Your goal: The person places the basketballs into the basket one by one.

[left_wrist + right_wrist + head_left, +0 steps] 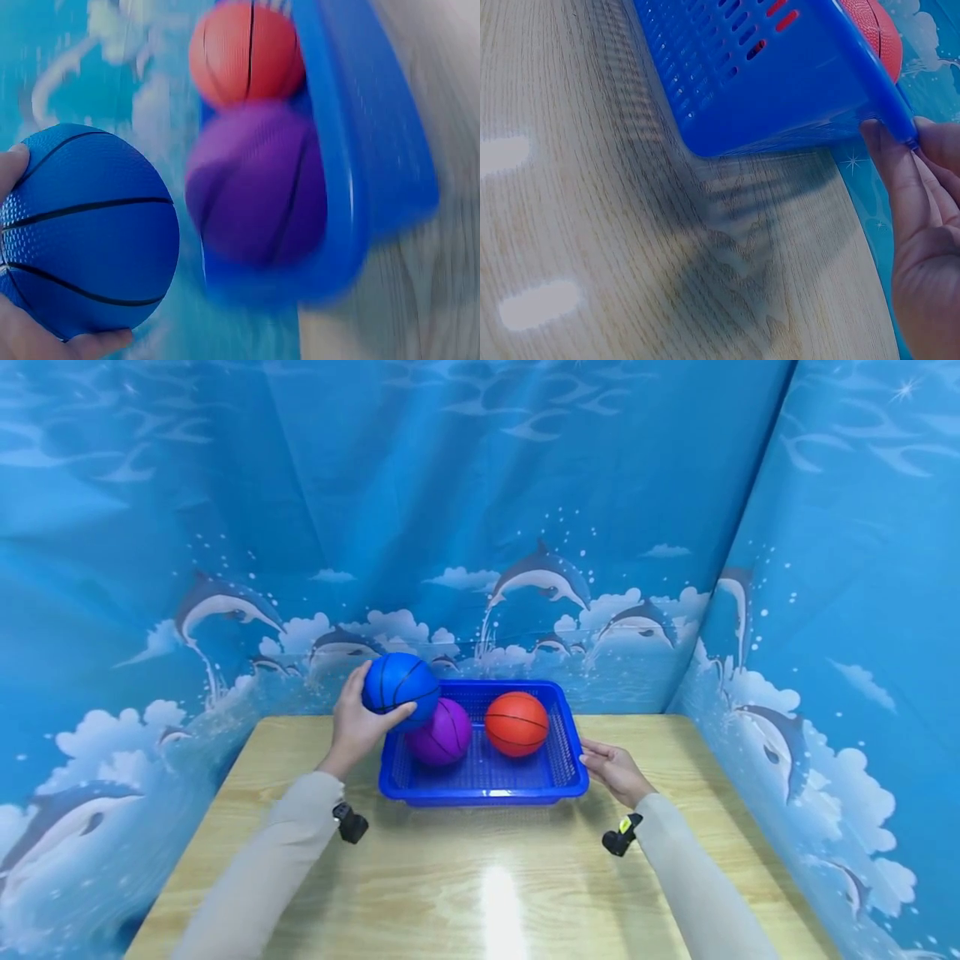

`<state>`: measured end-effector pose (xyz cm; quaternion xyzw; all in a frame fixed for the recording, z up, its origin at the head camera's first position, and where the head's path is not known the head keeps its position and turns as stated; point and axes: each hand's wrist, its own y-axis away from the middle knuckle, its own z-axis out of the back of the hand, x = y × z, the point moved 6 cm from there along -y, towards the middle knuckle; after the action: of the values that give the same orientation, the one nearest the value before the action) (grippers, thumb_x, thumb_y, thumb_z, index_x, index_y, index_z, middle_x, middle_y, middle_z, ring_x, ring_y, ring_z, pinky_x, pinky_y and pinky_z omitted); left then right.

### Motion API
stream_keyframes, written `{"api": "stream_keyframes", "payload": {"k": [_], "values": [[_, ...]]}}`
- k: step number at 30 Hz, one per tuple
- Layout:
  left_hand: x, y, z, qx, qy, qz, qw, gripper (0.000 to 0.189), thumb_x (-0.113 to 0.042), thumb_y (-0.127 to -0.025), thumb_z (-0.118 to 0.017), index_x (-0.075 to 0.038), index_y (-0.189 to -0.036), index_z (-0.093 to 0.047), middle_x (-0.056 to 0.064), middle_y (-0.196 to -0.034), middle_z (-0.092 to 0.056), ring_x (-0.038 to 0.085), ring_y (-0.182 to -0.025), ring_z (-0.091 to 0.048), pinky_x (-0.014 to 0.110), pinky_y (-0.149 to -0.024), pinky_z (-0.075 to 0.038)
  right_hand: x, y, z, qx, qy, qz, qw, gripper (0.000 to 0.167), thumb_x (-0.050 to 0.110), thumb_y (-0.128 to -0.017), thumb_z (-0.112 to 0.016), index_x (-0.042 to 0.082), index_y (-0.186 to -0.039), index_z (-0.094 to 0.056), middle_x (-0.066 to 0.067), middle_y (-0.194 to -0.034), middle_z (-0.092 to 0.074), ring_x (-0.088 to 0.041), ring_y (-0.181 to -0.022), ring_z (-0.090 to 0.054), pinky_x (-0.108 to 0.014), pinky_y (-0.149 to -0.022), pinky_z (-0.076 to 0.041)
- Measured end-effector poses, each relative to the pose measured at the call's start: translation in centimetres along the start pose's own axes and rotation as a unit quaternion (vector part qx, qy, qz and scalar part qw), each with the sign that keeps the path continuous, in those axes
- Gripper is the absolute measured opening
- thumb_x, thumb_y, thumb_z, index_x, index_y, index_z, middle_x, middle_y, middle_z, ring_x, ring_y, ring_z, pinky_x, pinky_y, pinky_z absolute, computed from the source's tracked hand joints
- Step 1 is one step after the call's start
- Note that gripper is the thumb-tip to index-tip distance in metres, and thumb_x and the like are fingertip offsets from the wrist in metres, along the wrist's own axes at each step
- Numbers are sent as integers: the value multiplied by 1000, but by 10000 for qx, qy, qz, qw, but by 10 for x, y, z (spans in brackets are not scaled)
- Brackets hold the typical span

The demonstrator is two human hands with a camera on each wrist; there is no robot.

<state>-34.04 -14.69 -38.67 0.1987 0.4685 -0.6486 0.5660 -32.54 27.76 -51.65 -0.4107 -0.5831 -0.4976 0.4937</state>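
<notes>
My left hand (358, 723) grips a small blue basketball (400, 687) at the left end of a blue plastic basket (487, 795). In the left wrist view the thumb and fingers curl round the blue basketball (90, 232), which is held up beside the basket. Inside the basket a purple basketball (441, 735) lies on the left and a red basketball (517, 724) on the right. My right hand (617, 770) pinches the basket's right rim; the right wrist view shows thumb and fingers (904, 180) on either side of that rim.
The basket stands on a light wooden table (480, 868), near its far edge. Behind the table and at the sides hang blue curtains (465, 485) printed with dolphins and clouds. Each wrist wears a small black camera (350, 823).
</notes>
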Motion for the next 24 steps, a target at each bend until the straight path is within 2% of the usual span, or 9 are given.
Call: {"api": "stream_keyframes", "payload": {"k": [5,10,18,24], "values": [[-27,16,-34,343,131,-286,9989,98,-45,-70,-83,-17,-149,-32,10,-151,-34,37,-133,-40,57,-101,-42,1,0,0,-24,5,-44,10000,52,2,-98,-48,-8,-146,-30,-28,-145,-36,-26,-126,-50,-32,-100,-46],[-40,35,-66,518,167,-421,9976,99,-45,-69,-84,-13,-148,-35,10,-151,-36,35,-134,-39,56,-103,-40,1,1,0,-38,47,-55,10000,52,3,-99,-47,-8,-146,-29,-28,-146,-36,-26,-127,-49,-29,-99,-47],[-37,59,-107,719,205,-548,9957,99,-41,-64,-88,-6,-145,-41,14,-148,-40,34,-135,-39,53,-108,-36,0,1,1,-103,-36,-99,9999,52,3,-98,-49,-7,-146,-31,-26,-146,-38,-29,-129,-47,-28,-97,-48],[-25,63,-126,1030,1,-476,9935,99,-41,-65,-87,-7,-145,-39,14,-149,-38,35,-135,-39,54,-107,-37,-1,-1,1,-101,25,-75,9999,52,3,-98,-49,-7,-146,-29,-27,-145,-37,-29,-129,-47,-33,-101,-45]]}}
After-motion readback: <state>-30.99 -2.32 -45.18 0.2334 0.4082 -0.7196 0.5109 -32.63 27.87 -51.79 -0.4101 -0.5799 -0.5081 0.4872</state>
